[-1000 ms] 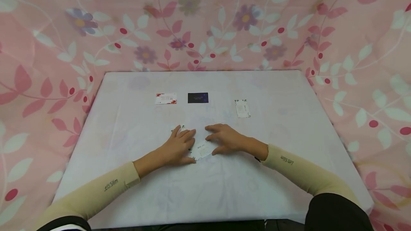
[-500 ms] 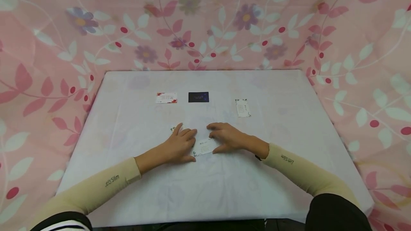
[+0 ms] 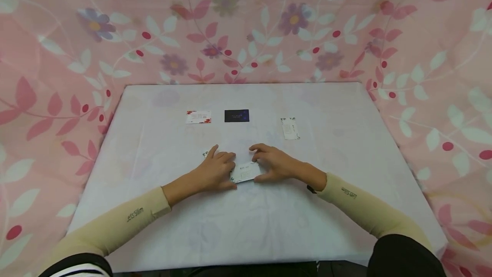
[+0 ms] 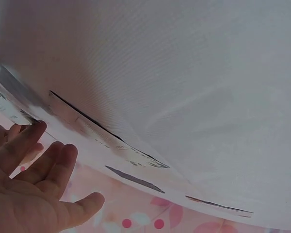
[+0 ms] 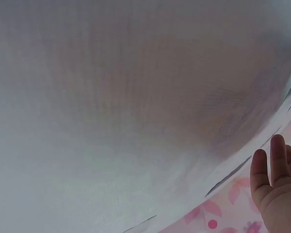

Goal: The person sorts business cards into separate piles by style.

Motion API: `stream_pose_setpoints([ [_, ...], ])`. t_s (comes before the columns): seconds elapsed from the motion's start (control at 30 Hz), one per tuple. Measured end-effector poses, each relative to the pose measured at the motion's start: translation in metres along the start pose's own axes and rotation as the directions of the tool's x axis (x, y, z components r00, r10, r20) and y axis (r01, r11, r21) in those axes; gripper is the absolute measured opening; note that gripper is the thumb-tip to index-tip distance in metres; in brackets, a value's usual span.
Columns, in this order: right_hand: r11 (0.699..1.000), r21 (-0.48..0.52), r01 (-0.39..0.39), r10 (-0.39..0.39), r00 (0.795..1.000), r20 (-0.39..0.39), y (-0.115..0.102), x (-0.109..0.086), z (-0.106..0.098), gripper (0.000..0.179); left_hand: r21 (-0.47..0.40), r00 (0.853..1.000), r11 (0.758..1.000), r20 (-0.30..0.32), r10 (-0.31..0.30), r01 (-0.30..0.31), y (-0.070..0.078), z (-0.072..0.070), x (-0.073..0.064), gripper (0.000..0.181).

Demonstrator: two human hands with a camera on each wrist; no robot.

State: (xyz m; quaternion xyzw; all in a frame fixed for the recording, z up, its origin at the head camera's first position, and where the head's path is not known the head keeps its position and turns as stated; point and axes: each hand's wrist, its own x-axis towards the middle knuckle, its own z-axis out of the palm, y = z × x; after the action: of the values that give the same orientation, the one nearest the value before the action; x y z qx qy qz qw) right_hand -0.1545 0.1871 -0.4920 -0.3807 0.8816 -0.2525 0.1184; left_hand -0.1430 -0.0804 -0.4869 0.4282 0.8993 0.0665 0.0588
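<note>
Handling a white card (image 3: 244, 172), nearer us than the dark card (image 3: 236, 116).
Our left hand (image 3: 215, 172) has fingers spread (pinch? can't tell); right hand (image 3: 273, 163) pinches the right end. We expect light, stiffish, crease-prone: take short ends.

So the main thing is a white card (image 3: 245, 172), small dark print, leafy sprigs at the corners, held between the left hand (image 3: 216, 172) and right hand (image 3: 274, 163). It sits a bit skewed, long side roughly left to right, right end farther back, shadow under the near edge.
</note>
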Motion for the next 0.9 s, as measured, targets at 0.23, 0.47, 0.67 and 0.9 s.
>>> stream_pose_setpoints([
  [0.23,1.0,-0.008,0.012,-0.013,0.996,-0.083,0.001,-0.002,-0.005,0.049,-0.014,0.998,0.999,-0.029,-0.048,0.048,-0.006,-0.005,0.006,0.062],
  [0.47,0.998,-0.065,0.004,-0.015,0.985,-0.171,0.007,-0.001,-0.005,0.052,-0.028,0.991,0.995,-0.09,-0.097,0.095,-0.012,-0.012,0.012,0.064],
  [0.67,0.997,-0.076,0.004,-0.018,0.98,-0.196,0.014,0.002,-0.004,0.062,-0.012,0.989,0.995,-0.114,-0.097,0.096,-0.014,-0.014,0.017,0.062],
  [0.9,0.994,-0.103,-0.041,0.021,0.982,-0.186,0.018,0.003,-0.004,0.065,-0.011,0.99,0.994,-0.088,-0.111,0.111,-0.018,-0.012,0.023,0.061],
])
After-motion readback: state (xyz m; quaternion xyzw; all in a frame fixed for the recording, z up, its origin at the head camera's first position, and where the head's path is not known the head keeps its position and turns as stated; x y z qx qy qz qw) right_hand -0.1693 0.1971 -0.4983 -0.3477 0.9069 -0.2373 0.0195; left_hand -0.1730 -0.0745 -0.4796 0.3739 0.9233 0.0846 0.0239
